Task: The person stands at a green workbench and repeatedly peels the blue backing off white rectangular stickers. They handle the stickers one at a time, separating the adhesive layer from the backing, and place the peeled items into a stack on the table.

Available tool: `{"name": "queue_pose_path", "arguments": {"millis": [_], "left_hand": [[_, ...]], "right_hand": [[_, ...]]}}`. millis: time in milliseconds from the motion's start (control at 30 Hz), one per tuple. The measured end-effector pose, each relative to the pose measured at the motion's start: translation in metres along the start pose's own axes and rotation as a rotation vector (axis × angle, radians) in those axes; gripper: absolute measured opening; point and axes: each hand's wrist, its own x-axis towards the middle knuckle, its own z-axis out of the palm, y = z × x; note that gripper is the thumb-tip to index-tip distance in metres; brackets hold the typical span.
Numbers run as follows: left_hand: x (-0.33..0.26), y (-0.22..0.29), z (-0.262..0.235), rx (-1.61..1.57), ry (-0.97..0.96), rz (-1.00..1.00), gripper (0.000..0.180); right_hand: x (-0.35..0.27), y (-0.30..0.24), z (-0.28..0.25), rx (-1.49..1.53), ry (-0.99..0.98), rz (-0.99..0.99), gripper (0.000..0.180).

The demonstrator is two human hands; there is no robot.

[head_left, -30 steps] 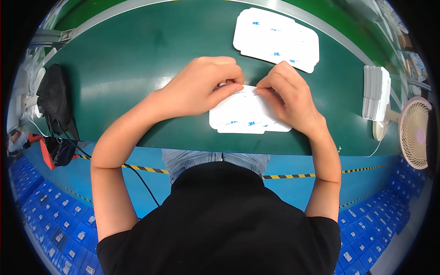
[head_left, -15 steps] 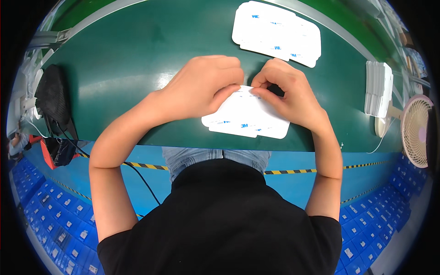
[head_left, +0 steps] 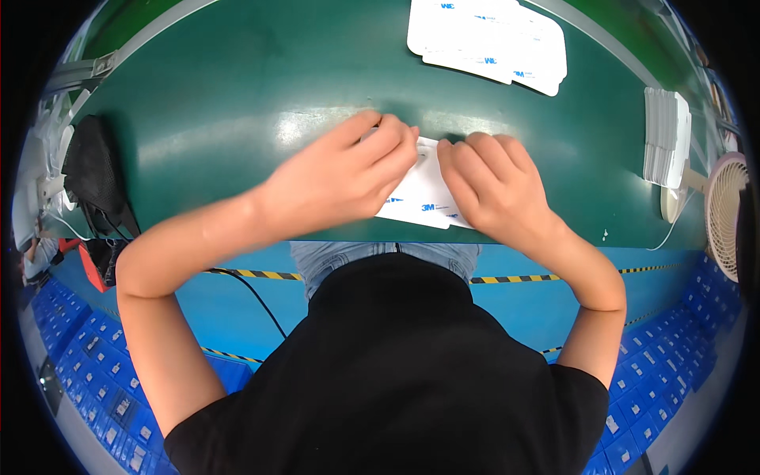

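A small pile of white rounded-corner adhesive sheets [head_left: 419,187] with blue print lies at the near edge of the green table, between my hands. My left hand [head_left: 344,174] is over its left side, slightly blurred, with fingers bent and pressed together at the tips. What those fingertips hold, if anything, cannot be made out. Over the right side, my right hand [head_left: 497,180] is closed, its fingers curled under near the pile's far edge. The hand hides whatever is in its grip. Both hands cover parts of the sheets.
At the far right of the table [head_left: 237,150] lies a larger fanned pile of white sheets [head_left: 491,41]. A stack of white pieces [head_left: 666,138] stands at the right edge, beside a fan [head_left: 725,218]. A black mesh bag [head_left: 93,174] sits at the left edge. Blue bins [head_left: 99,392] fill the floor behind me.
My hands have shifted from pinching the pile's far edge close together. The left fingers have lifted and turned, and the right hand has rolled over the sheets' right side. The view has shifted slightly.
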Motion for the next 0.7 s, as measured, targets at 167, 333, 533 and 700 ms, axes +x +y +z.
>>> {"name": "queue_pose_path", "arguments": {"millis": [167, 333, 533, 700], "left_hand": [[0.0, 0.021, -0.013, 0.071, -0.088, -0.148, 0.022], [-0.003, 0.021, -0.007, -0.049, 0.014, -0.26, 0.026], [0.015, 0.054, -0.013, -0.114, 0.031, -0.528, 0.045], [0.024, 0.085, 0.004, -0.112, 0.1, -0.673, 0.052]], "right_hand": [[-0.008, -0.02, -0.009, -0.122, -0.072, 0.076, 0.037], [-0.009, -0.022, -0.009, -0.031, -0.026, 0.144, 0.034], [-0.01, -0.024, -0.002, -0.034, 0.025, 0.156, 0.028], [-0.012, -0.026, 0.0, -0.047, 0.009, 0.178, 0.027]]}}
